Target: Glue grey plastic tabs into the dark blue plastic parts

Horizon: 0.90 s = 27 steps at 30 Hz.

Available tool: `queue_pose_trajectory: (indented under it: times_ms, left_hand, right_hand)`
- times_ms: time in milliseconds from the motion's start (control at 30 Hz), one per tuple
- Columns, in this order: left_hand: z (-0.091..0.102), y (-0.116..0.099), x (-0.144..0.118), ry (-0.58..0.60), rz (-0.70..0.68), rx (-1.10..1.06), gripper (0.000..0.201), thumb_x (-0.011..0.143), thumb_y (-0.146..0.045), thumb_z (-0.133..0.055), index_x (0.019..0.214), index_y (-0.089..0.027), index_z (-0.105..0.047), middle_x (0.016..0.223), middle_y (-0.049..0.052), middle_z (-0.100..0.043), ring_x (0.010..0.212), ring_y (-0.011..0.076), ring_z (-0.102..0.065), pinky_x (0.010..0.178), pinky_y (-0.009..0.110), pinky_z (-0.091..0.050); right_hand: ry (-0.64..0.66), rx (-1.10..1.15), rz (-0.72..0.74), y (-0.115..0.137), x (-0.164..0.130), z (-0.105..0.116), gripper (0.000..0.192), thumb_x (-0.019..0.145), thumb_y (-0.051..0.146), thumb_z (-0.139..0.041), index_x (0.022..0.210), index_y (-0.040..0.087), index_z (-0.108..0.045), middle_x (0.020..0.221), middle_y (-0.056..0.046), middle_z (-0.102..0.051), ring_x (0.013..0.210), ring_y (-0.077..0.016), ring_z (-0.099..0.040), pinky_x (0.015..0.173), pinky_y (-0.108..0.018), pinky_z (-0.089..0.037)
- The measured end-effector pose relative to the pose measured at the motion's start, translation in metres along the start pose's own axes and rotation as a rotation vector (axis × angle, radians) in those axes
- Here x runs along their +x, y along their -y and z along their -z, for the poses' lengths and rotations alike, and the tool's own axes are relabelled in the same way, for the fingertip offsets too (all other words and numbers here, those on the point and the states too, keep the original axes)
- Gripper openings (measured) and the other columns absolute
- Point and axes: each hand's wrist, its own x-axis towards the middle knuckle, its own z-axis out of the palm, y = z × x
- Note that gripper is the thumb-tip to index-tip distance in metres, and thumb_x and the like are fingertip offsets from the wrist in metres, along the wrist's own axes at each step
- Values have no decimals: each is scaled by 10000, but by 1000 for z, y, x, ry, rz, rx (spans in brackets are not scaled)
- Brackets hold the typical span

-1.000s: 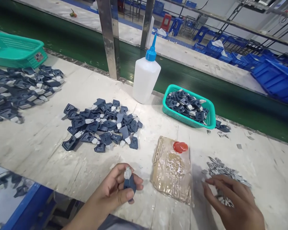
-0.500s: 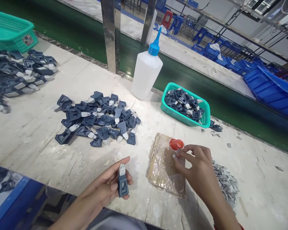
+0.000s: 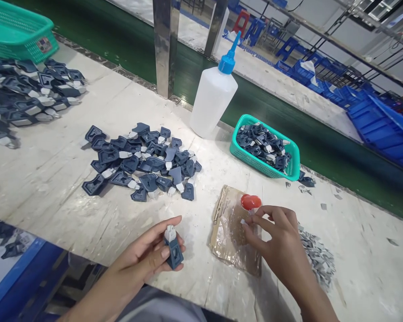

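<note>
Now your right hand (image 3: 272,237) has come across from the grey chip pile (image 3: 315,257) and sits over the taped cardboard pad (image 3: 231,232), fingertips pinched on a small grey piece (image 3: 243,222) just beside the red cap (image 3: 250,201). A second ago that hand was spread flat on the pile; half a second ago it had already reached the pad, so it has barely shifted since. That reads to me as the little piece being dabbed or dressed on the pad.

Your left hand (image 3: 151,257) is closed around one dark blue part (image 3: 173,250), white tip up, held near the table edge (image 3: 87,232), much as before, just turned a touch.

Around you: the loose heap of blue parts (image 3: 141,163) lies to the left of the pad, well apart from both hands. The squeeze bottle (image 3: 213,100) stands upright behind it, and the small teal basket (image 3: 290,167) of parts sits beyond the red cap. Another heap (image 3: 27,100) and a bigger teal basket (image 3: 16,38) lie far left. Nothing stands between your two hands.
</note>
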Motion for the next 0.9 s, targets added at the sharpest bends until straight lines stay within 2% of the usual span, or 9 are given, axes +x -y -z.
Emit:
queue_pose_trajectory:
  times_ms: [300, 433, 533, 633, 767, 900]
  left_hand:
    - [-1, 3, 0, -17, 0, 3, 326, 701, -315, -730, 1022, -286, -680, 835, 0, -685, 843, 190, -606, 700, 267, -490]
    - [-2, 6, 2, -14, 44, -30, 311, 683, -325, -745, 980, -251, -691, 901, 17, -706, 931, 212, -615, 799, 287, -472]
    - [-3, 9, 5, -8, 75, -32, 284, 677, -345, -748, 939, -246, -697, 965, 15, -707, 996, 208, -596, 854, 276, -442]
    - [-5, 13, 8, 41, 44, 31, 248, 702, -361, -723, 925, -256, -690, 956, 7, -693, 980, 192, -577, 818, 252, -436]
    - [-8, 18, 12, 136, -34, 162, 182, 761, -363, -660, 907, -254, -672, 955, 11, -650, 922, 177, -547, 780, 244, -436]
    - [-10, 21, 14, 141, -81, 208, 156, 789, -337, -630, 910, -241, -655, 930, 11, -643, 884, 167, -545, 762, 234, -431]
  right_hand:
    - [-4, -45, 4, 4, -2, -2, 83, 805, 217, -546, 754, 190, -605, 878, -68, -518, 865, -209, -408, 713, -363, -414]
    - [-22, -42, -3, 6, -2, 4, 79, 806, 233, -554, 780, 188, -614, 878, -71, -515, 862, -206, -403, 717, -359, -409]
    - [-88, -47, -33, 11, -3, 13, 81, 799, 268, -579, 800, 199, -620, 870, -68, -515, 845, -203, -410, 722, -363, -387]
    - [-181, -66, -88, 13, -6, 17, 78, 794, 282, -595, 818, 212, -619, 870, -63, -525, 814, -192, -422, 748, -380, -359]
    - [-158, -67, -74, 17, -10, 9, 91, 812, 283, -565, 784, 209, -608, 846, -66, -530, 803, -197, -427, 741, -386, -350]
    - [-179, 88, -87, 42, -11, 7, 89, 800, 279, -596, 866, 220, -584, 888, -61, -517, 814, -188, -454, 742, -375, -343]
